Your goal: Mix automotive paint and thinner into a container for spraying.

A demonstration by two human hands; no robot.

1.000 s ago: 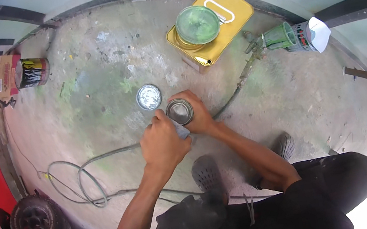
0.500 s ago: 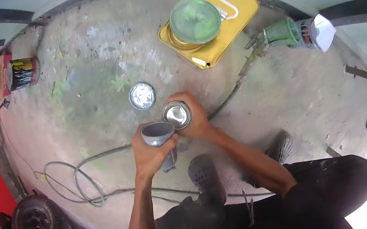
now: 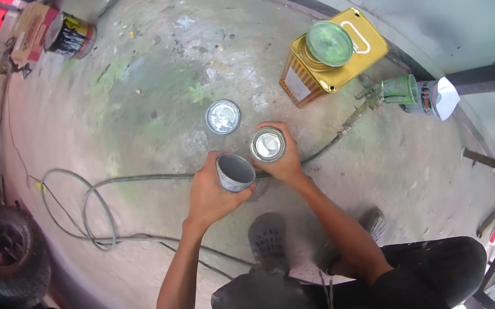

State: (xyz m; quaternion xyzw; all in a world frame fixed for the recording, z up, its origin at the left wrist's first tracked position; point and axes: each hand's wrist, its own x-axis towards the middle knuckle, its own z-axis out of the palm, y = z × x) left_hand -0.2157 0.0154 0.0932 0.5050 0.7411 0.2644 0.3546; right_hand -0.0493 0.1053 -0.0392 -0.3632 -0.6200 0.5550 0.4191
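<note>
My left hand (image 3: 205, 195) is wrapped round a grey cup (image 3: 237, 172), its open mouth tilted up toward me. Beside it, my right hand (image 3: 289, 164) grips a small round metal tin (image 3: 268, 144) by its side. The tin's top is pale and shiny; whether that is a lid or its contents I cannot tell. Cup and tin are close together with a narrow gap between them. On the floor just beyond lies a round silvery lid (image 3: 223, 117) with pale smears.
A yellow square can (image 3: 367, 50) carries a green-stained round dish (image 3: 329, 44). Near it lie a green-stained cup (image 3: 398, 90) and a hose (image 3: 134, 181) that loops left across the floor. A wheel (image 3: 9, 250), a paint bucket (image 3: 70, 35) and a cardboard box (image 3: 35, 31) stand left.
The view has shifted and turned. My hands have drawn slightly apart, and the cup has tipped, so its inside shows more and its narrow lower part no longer shows.
</note>
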